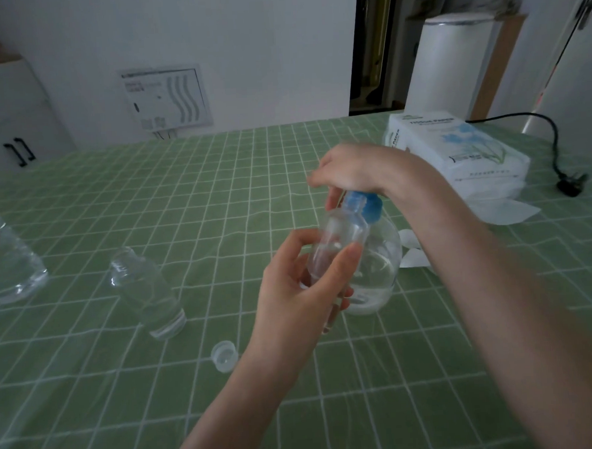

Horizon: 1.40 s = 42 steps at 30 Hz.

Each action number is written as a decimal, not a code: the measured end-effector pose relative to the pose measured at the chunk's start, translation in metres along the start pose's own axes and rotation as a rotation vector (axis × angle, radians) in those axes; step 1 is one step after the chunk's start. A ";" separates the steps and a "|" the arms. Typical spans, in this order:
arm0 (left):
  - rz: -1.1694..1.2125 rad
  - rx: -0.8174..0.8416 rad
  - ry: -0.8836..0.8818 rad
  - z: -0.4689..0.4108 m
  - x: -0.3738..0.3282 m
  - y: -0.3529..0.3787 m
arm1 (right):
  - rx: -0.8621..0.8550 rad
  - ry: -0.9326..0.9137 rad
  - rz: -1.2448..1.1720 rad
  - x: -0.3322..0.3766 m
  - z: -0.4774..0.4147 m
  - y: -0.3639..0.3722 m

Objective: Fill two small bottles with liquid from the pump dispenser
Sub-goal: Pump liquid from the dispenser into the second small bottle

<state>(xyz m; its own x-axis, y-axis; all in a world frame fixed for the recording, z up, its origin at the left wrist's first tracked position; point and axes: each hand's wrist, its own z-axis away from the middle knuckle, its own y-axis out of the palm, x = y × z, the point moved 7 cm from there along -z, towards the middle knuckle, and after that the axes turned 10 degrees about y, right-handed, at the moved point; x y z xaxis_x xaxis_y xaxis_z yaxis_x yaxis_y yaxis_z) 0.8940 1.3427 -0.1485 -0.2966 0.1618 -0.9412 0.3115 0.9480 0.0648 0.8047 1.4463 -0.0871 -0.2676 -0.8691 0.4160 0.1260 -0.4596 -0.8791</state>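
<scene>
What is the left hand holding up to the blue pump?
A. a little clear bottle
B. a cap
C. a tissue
A: the left hand grips a little clear bottle, with its open mouth right at the blue pump.

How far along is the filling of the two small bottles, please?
Done: one cap lies off on the tablecloth. In hand: the left hand holds a small bottle up to the blue pump head, which the right hand presses; little liquid shows inside. Left: the second small bottle stands apart, uncapped; its fill level is unclear.
</scene>
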 end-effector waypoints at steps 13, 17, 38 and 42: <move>0.022 -0.003 0.008 -0.002 -0.003 0.001 | -0.054 -0.022 0.025 0.006 0.004 -0.013; 0.014 -0.006 0.010 -0.001 -0.002 0.000 | -0.043 -0.015 -0.003 0.004 0.004 -0.010; 0.020 -0.007 0.003 -0.001 -0.002 0.000 | -0.054 -0.017 0.003 0.007 0.002 -0.010; 0.009 -0.007 -0.002 0.000 -0.001 0.000 | -0.036 -0.005 0.002 0.002 0.000 -0.003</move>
<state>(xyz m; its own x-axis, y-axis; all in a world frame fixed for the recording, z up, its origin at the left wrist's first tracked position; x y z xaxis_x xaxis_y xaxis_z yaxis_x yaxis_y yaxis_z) 0.8947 1.3424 -0.1474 -0.2918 0.1694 -0.9414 0.3081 0.9484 0.0752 0.8038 1.4460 -0.0831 -0.2623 -0.8708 0.4158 0.0916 -0.4514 -0.8876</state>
